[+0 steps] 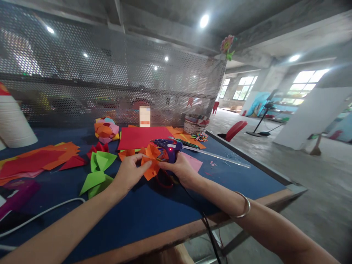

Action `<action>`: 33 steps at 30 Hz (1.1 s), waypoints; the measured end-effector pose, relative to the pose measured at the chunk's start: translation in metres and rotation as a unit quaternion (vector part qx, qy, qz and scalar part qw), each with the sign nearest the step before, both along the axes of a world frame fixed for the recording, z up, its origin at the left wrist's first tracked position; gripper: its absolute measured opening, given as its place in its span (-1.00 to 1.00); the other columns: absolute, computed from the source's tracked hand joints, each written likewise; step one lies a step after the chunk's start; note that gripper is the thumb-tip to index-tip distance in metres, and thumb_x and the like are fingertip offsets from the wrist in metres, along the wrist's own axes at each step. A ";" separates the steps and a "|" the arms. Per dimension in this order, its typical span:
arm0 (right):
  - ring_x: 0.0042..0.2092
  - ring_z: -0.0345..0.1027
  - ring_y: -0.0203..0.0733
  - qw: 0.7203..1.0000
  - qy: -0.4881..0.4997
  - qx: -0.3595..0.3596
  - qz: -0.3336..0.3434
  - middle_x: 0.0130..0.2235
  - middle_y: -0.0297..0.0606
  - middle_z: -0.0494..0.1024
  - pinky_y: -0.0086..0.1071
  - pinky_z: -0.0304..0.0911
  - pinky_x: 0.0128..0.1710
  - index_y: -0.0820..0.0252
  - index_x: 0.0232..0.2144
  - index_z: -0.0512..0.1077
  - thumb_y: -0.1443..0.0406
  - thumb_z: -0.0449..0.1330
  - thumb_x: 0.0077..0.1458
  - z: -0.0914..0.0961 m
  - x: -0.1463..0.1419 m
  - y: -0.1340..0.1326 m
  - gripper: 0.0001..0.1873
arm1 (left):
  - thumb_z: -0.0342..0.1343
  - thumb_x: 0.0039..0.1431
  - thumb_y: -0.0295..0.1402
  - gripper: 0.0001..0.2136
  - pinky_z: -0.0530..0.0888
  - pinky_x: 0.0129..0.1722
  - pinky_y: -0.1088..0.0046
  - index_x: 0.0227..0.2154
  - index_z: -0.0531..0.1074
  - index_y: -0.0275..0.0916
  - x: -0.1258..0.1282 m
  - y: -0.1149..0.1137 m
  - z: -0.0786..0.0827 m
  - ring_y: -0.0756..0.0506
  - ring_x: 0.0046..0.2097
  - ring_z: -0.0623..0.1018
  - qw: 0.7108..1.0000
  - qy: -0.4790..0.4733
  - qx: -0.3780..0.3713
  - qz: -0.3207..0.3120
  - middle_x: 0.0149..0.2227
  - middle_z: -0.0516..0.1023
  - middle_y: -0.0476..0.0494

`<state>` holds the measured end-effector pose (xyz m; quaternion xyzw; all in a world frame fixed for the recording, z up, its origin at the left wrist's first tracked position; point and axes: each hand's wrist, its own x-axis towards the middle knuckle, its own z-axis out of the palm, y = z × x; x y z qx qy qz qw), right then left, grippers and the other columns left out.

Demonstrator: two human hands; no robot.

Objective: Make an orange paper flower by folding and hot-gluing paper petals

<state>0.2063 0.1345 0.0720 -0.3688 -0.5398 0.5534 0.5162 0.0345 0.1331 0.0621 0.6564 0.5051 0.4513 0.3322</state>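
Over the middle of the blue table, my left hand point(133, 170) pinches a piece of orange folded paper point(150, 163) between thumb and fingers. My right hand point(185, 170) is wrapped round the handle of a blue hot glue gun point(172, 148), whose red light is lit. Its nozzle points left, just above the orange paper, and a long clear glue stick point(220, 156) sticks out of its back. Below the hands lie red-handled scissors point(166, 183), partly hidden. Green folded paper point(99, 172) rests left of my left hand.
Sheets of red and orange paper point(41, 159) lie on the left. A red sheet point(143, 135), a multicoloured paper ball point(106, 129) and a woven basket point(195, 124) sit near the mesh panel point(110, 73). A black cord point(210, 234) hangs over the table's front edge.
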 end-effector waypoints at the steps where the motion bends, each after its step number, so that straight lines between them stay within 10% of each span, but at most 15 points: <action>1: -0.28 0.45 -0.20 1.000 -0.008 0.008 -0.003 -0.29 -0.28 0.59 -0.29 0.37 -0.16 0.24 -0.22 0.42 0.28 0.48 -0.39 -0.001 0.000 0.001 -0.42 | 0.15 -0.02 -0.17 -0.72 0.42 -0.30 0.36 -0.35 0.54 -0.28 0.000 0.000 0.000 -0.16 -0.33 0.56 0.999 0.032 0.007 0.007 -0.36 0.62 -0.14; 14: -0.43 0.34 -0.32 0.989 -0.138 0.012 -0.060 -0.42 -0.39 0.49 -0.40 0.30 -0.39 0.26 -0.30 0.36 0.34 0.36 -0.22 -0.005 0.004 0.002 -0.63 | 0.10 0.05 -0.12 -0.71 0.28 -0.50 0.44 -0.42 0.56 -0.24 0.000 0.000 0.002 -0.01 -0.59 0.35 0.983 0.142 0.096 0.064 -0.47 0.60 -0.05; 26: -0.22 0.48 -0.16 0.996 -0.088 0.025 0.000 -0.20 -0.24 0.60 -0.28 0.40 -0.19 0.22 -0.17 0.41 0.31 0.40 -0.24 -0.013 0.003 0.004 -0.50 | 0.13 0.01 -0.17 -0.76 0.21 -0.56 0.44 -0.50 0.56 -0.23 0.001 -0.003 0.007 -0.01 -0.64 0.30 0.979 0.159 0.087 0.095 -0.70 0.41 0.05; 33: -0.36 0.42 -0.24 0.985 -0.162 0.038 -0.038 -0.34 -0.29 0.58 -0.39 0.34 -0.36 0.25 -0.24 0.42 0.35 0.35 -0.19 -0.013 0.008 0.006 -0.62 | 0.16 -0.01 -0.20 -0.77 0.44 -0.25 0.32 -0.34 0.55 -0.21 0.002 -0.003 0.003 -0.16 -0.32 0.58 0.989 0.131 0.075 0.004 -0.30 0.65 -0.11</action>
